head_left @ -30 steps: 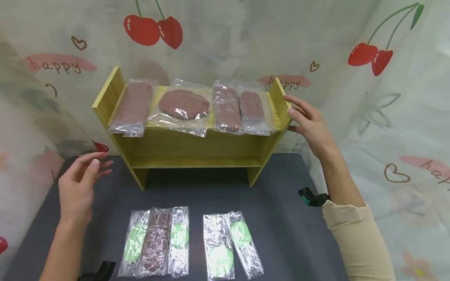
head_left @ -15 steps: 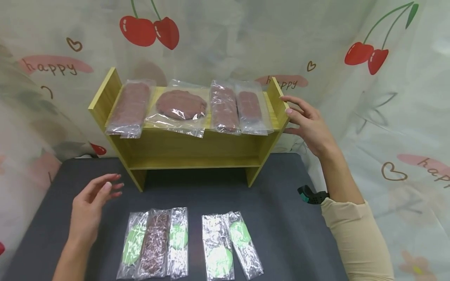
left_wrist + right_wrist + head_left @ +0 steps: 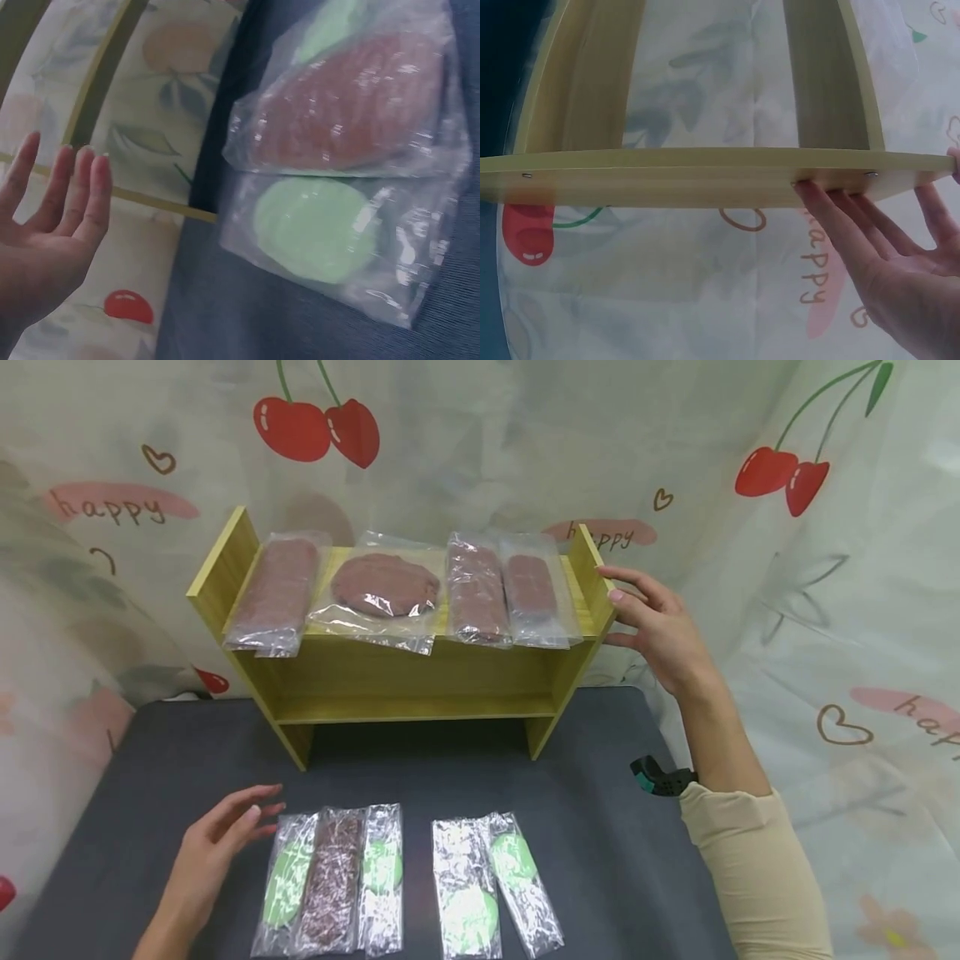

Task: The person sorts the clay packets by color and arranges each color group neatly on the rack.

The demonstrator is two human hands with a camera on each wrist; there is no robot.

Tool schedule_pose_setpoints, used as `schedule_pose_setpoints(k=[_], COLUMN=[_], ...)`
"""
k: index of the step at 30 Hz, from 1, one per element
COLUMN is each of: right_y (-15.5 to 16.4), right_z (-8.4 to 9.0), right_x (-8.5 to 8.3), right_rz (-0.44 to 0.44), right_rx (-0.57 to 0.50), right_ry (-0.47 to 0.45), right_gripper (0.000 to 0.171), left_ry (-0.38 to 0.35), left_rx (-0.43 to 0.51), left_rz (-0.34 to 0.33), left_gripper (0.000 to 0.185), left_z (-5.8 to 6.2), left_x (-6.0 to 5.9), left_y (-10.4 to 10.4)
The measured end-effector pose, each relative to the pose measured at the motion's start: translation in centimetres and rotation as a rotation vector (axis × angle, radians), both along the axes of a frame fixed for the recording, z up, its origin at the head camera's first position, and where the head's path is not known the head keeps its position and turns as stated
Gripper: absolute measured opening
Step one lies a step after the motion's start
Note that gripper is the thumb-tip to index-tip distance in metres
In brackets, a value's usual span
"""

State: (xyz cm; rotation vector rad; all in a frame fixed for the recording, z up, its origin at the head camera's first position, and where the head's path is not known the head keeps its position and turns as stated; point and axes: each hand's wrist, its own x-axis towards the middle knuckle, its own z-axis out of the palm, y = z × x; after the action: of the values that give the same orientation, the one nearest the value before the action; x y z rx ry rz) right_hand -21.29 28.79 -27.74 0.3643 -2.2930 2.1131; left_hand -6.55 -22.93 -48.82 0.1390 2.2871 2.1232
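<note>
In the head view my left hand [image 3: 213, 843] hovers over the dark table with loosely bent fingers, holding nothing. Its fingertips are close to a clear packet with a light green disc [image 3: 288, 872]. Beside that packet lie a brown packet [image 3: 330, 881] and another green one [image 3: 382, 868]. The left wrist view shows the brown packet [image 3: 345, 105] and a green disc [image 3: 315, 229] apart from the hand [image 3: 52, 240]. My right hand [image 3: 663, 627] touches the right side panel of a wooden shelf [image 3: 420, 677]; in the right wrist view its fingers [image 3: 847, 232] rest against the panel's outer face.
Several bagged reddish-brown pieces, among them a round one [image 3: 386, 585], lie along the shelf's top board. Two more green-disc packets, one straight [image 3: 465, 893] and one slanted [image 3: 525, 877], are right of the front group. A cherry-print curtain [image 3: 480, 443] hangs behind.
My left hand has come down and to the right, from beside the shelf to the front-left packets. The right hand stays on the shelf's side panel.
</note>
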Motion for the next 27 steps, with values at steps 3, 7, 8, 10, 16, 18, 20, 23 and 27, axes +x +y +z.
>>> schedule_pose_setpoints(k=[3,7,8,10,16,18,20,23,27], right_y=[-0.1,-0.2,-0.2,-0.2,-0.1,-0.2,-0.2,-0.2,-0.1], right_z=[-0.2,-0.4,-0.5,-0.6,-0.6,-0.5,-0.4,-0.4,-0.4], right_x=[-0.1,-0.2,-0.3,-0.3,-0.2,-0.2,-0.2,-0.2,-0.2], right_rz=[0.002,0.015,0.018,0.017,-0.001,0.001,0.003,0.005,-0.001], right_rx=[-0.002,-0.006,-0.007,-0.006,0.000,0.000,0.002,-0.001,-0.009], right_ry=[0.009,0.012,0.013,0.013,0.025,0.027,0.029,0.027,0.031], right_gripper=[0.044,0.043,0.043,0.043,0.042,0.042,0.043,0.042,0.040], left_ry=[-0.099,-0.195,-0.204,-0.205,-0.153,-0.218,-0.306,-0.420,-0.461], left_rx=[-0.064,-0.097,-0.100,-0.115,-0.150,-0.144,-0.147,-0.140,-0.109], left_rz=[-0.039,-0.050,-0.048,-0.033,-0.039,-0.026,-0.008,0.009,0.005], left_gripper=[0.040,0.045,0.046,0.045,0.038,0.040,0.045,0.053,0.054], left_z=[-1.0,-2.1,-2.4,-2.9,-4.4,-4.8,-5.1,-5.5,-6.0], left_x=[0.9,2.1,2.4,2.9,3.8,4.1,4.2,4.5,4.9], left_y=[-0.2,-0.4,-0.4,-0.2,0.4,0.4,0.5,0.5,0.5])
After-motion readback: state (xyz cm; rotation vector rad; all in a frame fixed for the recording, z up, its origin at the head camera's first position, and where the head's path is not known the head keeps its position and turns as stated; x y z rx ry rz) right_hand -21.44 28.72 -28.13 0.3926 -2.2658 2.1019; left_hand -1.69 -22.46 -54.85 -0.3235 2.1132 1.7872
